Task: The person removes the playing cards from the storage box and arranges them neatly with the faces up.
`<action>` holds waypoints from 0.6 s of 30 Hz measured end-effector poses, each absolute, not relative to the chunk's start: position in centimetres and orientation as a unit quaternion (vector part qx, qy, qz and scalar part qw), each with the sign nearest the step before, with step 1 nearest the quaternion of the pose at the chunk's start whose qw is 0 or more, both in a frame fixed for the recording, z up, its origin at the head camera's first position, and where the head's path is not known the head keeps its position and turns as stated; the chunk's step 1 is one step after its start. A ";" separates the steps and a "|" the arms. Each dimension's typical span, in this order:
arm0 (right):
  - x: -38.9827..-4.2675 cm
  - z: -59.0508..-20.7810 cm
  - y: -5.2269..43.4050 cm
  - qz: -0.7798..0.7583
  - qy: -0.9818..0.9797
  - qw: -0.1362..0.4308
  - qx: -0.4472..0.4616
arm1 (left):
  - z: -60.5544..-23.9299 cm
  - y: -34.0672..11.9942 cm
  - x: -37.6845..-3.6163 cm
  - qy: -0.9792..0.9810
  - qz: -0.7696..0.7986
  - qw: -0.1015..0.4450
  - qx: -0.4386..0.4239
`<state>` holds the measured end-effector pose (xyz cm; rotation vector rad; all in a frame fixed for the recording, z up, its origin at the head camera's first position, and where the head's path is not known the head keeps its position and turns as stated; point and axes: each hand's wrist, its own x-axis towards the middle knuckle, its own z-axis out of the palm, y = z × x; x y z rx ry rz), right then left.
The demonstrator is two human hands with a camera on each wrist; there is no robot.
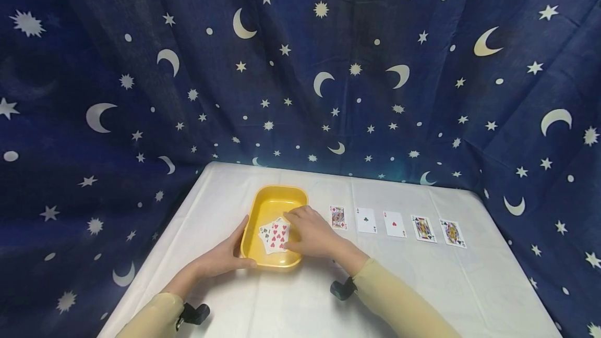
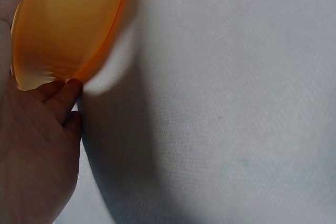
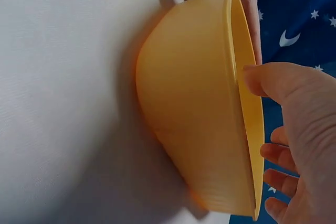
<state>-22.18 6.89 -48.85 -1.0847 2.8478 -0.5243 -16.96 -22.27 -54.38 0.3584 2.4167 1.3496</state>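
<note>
My left hand holds a yellow plastic tub at its left side and near corner. Its fingers bend against the tub's wall in the left wrist view, and its thumb shows at the rim in the right wrist view. Several playing cards overlap inside the tub, a heart card with many pips uppermost beside a black-suited one. Over the tub's right rim reaches my right hand, fingers loosely bent and spread above the cards. Nothing shows between those fingers in the right wrist view.
Right of the tub, several face-up cards form a row, including a red-suited picture card, an ace of clubs and an ace of hearts. A white cloth covers the table. Behind hangs a dark blue star-patterned curtain.
</note>
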 end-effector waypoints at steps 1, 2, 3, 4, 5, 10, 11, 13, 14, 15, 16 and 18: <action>-22.2 -48.9 6.7 -0.164 0.921 0.026 -0.351 | -54.4 -22.3 -17.0 0.853 0.475 0.174 0.128; -22.3 -48.9 6.5 -0.155 0.923 0.028 -0.352 | -54.4 -22.3 -17.0 0.853 0.474 0.174 0.129; -22.4 -49.0 6.4 -0.146 0.924 0.030 -0.353 | -54.4 -22.3 -17.0 0.854 0.473 0.174 0.131; -22.4 -49.0 6.2 -0.137 0.925 0.034 -0.353 | -54.4 -22.3 -17.0 0.853 0.474 0.173 0.132; -22.5 -49.1 6.1 -0.125 0.926 0.036 -0.354 | -54.5 -22.3 -17.0 0.853 0.474 0.172 0.132; -23.0 -49.3 5.3 -0.067 0.926 0.041 -0.368 | -54.4 -22.4 -17.0 0.853 0.474 0.171 0.132; -23.1 -49.3 5.1 -0.054 0.926 0.040 -0.372 | -54.4 -22.4 -17.0 0.854 0.473 0.171 0.132; -23.2 -49.3 4.6 -0.031 0.924 0.037 -0.379 | -54.4 -22.4 -17.0 0.854 0.473 0.171 0.134; -23.3 -49.3 4.4 -0.020 0.924 0.036 -0.381 | -54.4 -22.4 -17.0 0.853 0.475 0.171 0.135; -23.4 -49.4 4.2 -0.013 0.924 0.036 -0.381 | -54.4 -22.4 -17.0 0.852 0.476 0.171 0.136; -23.5 -49.4 4.0 -0.007 0.924 0.037 -0.380 | -54.4 -22.4 -17.0 0.851 0.477 0.171 0.137; -23.8 -49.5 3.7 0.001 0.926 0.042 -0.375 | -54.5 -22.5 -17.0 0.850 0.479 0.171 0.137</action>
